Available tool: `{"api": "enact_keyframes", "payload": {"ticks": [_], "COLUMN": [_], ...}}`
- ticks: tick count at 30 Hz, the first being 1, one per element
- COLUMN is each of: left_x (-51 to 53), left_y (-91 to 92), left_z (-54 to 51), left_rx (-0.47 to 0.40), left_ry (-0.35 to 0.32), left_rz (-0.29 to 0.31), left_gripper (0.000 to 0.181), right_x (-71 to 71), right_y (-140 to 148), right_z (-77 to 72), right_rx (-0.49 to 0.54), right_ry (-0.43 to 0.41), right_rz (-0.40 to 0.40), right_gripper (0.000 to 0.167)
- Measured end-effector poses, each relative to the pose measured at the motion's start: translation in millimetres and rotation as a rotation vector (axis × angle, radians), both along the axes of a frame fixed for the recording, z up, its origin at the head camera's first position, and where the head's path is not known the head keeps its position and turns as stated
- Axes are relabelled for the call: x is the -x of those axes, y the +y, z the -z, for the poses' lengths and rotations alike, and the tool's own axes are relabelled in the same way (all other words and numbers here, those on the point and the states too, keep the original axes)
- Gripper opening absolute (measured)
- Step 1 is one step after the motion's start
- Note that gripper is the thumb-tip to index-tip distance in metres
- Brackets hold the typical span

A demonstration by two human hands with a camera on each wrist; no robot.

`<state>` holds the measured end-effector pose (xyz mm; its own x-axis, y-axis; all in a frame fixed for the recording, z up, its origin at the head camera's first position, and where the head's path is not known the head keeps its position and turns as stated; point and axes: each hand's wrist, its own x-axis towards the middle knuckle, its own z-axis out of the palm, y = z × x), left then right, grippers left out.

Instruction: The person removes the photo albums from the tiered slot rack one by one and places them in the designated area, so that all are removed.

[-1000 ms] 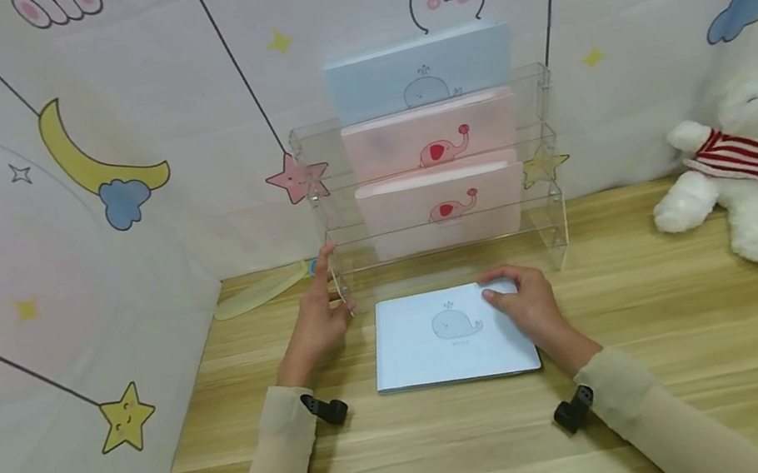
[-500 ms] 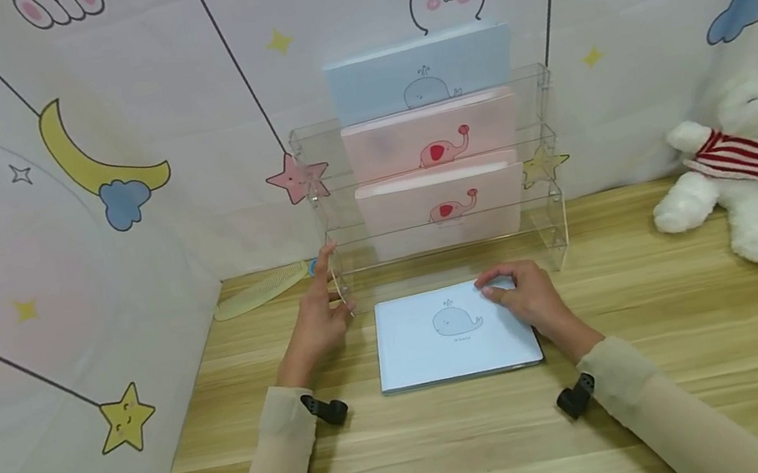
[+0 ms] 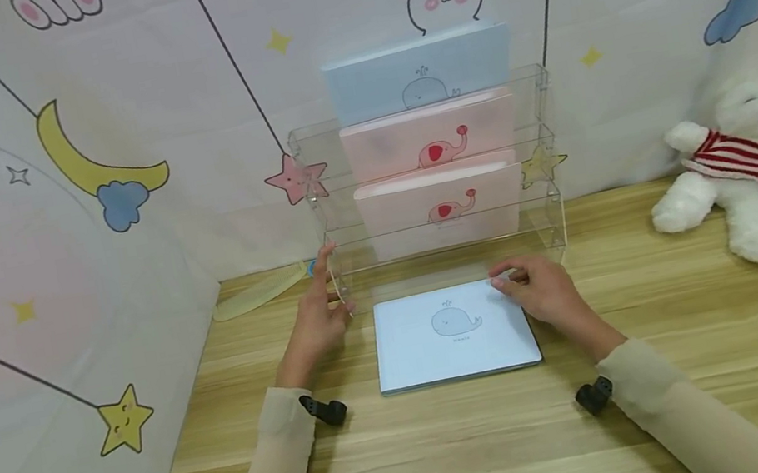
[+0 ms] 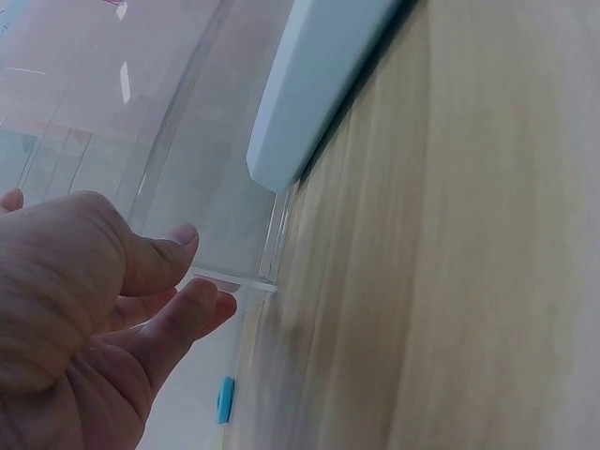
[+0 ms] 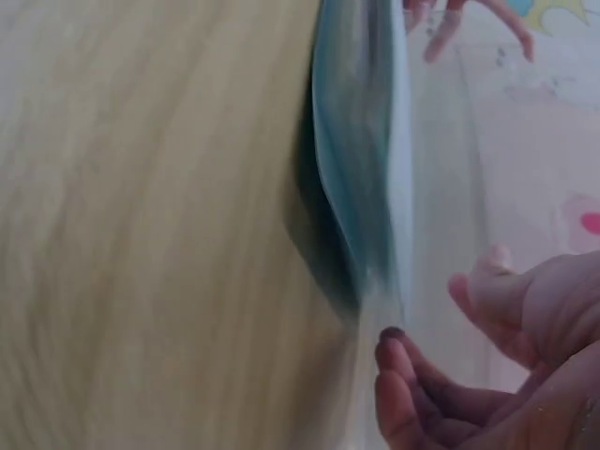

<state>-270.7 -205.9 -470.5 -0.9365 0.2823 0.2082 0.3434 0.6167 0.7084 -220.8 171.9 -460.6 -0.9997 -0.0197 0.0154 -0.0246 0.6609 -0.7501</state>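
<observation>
A pale blue book [image 3: 417,344] with a whale drawing lies flat on the wooden table, in front of a clear tiered rack [image 3: 444,260]. My left hand [image 3: 317,319] pinches the rack's left side panel; in the left wrist view the thumb and fingers of the left hand [image 4: 103,309] stand on either side of the clear edge. My right hand [image 3: 544,290] is at the book's far right corner, fingers loosely bent. From the right wrist, the right hand's [image 5: 506,366] thumb and fingers are spread beside the book's end [image 5: 361,169], with nothing held between them.
Two pink elephant books [image 3: 399,220] and a blue whale book [image 3: 367,82] stand in the rack's tiers. A yellow comb [image 3: 263,291] lies left of the rack. A white teddy bear [image 3: 747,163] sits at the right, and a printed cloth wall [image 3: 201,132] closes the back.
The book shifted slightly right and its print settled. My right hand has since drawn back to the right, off the book's cover. My left hand stays on the rack.
</observation>
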Motion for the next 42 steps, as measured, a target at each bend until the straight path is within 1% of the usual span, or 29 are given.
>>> {"api": "enact_keyframes", "payload": {"ticks": [2,4,6,9,12,19,23,27,30,35,42], "left_x": [-0.4,-0.6,-0.7,-0.9,-0.9,-1.0,-0.7,-1.1,-1.5,-1.5,-1.3], "left_y": [-0.6,-1.6,-2.3,-3.0,-3.2,-2.8,-1.7,-0.9,-0.5,-0.2,0.1], "left_z": [0.3,0.9,1.1,1.1,1.2,1.1,0.3,-1.0,-1.6,-0.8,-0.4], "left_rx": [-0.001,0.001,0.001,0.002,-0.002,-0.002,-0.003,-0.005,-0.005,-0.007,-0.005], "left_ry": [-0.002,-0.003,-0.002,0.0,-0.002,-0.003,-0.01,-0.017,-0.015,-0.015,-0.005], "left_rz": [-0.001,-0.004,-0.002,-0.002,0.0,-0.003,-0.006,-0.006,-0.007,-0.008,-0.007], "left_gripper": [0.108,0.109,0.11,0.112,0.112,0.112,0.113,0.113,0.112,0.109,0.106], "right_x": [-3.8,-7.1,-9.8,-10.3,-7.8,2.9,7.2,13.1,19.0,28.5,38.6], "right_y": [3.1,5.3,6.2,8.7,12.6,22.0,25.5,27.2,28.7,31.6,32.7], "right_z": [-6.5,-12.7,-18.7,-25.9,-34.2,-58.7,-71.2,-80.2,-84.5,-87.7,-90.4], "right_rx": [-0.007,0.009,0.032,0.088,0.127,0.175,0.203,0.182,0.163,0.167,0.173], "right_ry": [0.027,0.046,0.082,0.152,0.234,0.444,0.513,0.535,0.539,0.518,0.46], "right_rz": [0.008,0.02,0.032,0.039,0.039,0.047,0.056,0.077,0.075,0.021,-0.047], "right_gripper": [0.026,0.026,0.027,0.028,0.03,0.041,0.047,0.054,0.059,0.067,0.072]}}
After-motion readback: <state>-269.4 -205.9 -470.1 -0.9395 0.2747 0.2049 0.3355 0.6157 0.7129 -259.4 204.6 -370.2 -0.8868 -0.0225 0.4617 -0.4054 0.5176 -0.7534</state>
